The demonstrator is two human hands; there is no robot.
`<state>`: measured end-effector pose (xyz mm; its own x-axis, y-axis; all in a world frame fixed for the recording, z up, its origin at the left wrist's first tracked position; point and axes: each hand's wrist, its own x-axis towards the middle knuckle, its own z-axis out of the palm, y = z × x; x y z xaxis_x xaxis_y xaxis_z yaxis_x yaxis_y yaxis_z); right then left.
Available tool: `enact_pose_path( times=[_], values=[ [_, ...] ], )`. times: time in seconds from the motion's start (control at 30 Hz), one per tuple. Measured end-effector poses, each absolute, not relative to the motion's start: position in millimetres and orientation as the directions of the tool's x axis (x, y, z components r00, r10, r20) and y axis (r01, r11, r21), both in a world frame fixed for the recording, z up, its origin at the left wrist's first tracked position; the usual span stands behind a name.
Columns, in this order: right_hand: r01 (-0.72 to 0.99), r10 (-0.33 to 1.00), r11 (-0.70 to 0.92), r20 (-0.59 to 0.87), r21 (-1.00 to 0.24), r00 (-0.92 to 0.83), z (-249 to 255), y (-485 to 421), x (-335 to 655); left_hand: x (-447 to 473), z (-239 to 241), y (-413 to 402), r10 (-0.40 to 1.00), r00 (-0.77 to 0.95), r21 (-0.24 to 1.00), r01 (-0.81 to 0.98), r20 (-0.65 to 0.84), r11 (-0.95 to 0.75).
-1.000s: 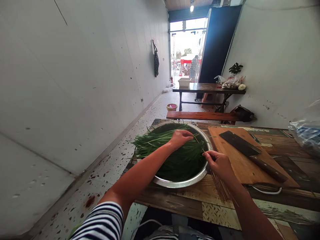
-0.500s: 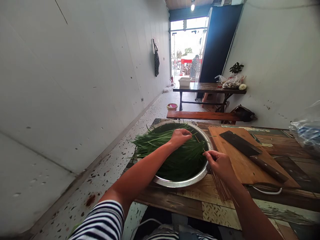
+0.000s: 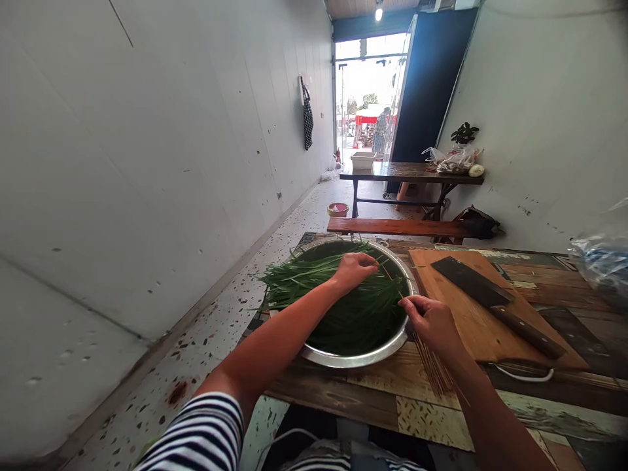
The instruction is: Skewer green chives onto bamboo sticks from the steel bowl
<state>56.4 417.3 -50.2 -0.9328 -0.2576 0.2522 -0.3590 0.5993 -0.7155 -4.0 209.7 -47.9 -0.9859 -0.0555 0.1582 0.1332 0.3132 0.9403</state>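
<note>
A steel basin (image 3: 343, 361) in front of me is heaped with long green garlic chives (image 3: 294, 282), some hanging over its left rim. Over the heap, my left hand (image 3: 354, 269) is closed, its thumb and fingertips pinching what look like chive blades. My right hand (image 3: 432, 319) is closed at the basin's right rim, pinching a thin bamboo skewer (image 3: 401, 296) that points up toward my left fingers. Where the skewer's tip meets the chives is too small to make out. Below my right hand, a bundle of bamboo skewers (image 3: 432, 369) lies on the table.
Right of the basin, a wooden cutting board (image 3: 490, 340) carries a cleaver (image 3: 471, 280). A clear plastic bag (image 3: 601, 258) lies at the far right. Beyond stand a bench (image 3: 392, 226) and another table (image 3: 392, 171) with a white tub (image 3: 363, 160) and bagged food (image 3: 456, 161).
My left hand has shifted very slightly to the right. The right hand stays at the basin's rim with the skewer.
</note>
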Motion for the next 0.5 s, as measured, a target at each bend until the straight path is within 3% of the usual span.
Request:
enact_pose_path(
  times=[0.33,0.5],
  values=[
    [-0.358,-0.257,0.588,0.252,-0.725,-0.933,-49.8,417.3,57.0,-1.3,-47.8,210.4,0.020,-0.983,0.946,0.182,0.183,0.268],
    [-0.335,-0.222,0.568,0.251,-0.752,-0.942,-49.2,416.4,55.4,7.6,-37.8,212.5,0.263,-0.957,0.951,0.192,0.126,0.244]
  ],
)
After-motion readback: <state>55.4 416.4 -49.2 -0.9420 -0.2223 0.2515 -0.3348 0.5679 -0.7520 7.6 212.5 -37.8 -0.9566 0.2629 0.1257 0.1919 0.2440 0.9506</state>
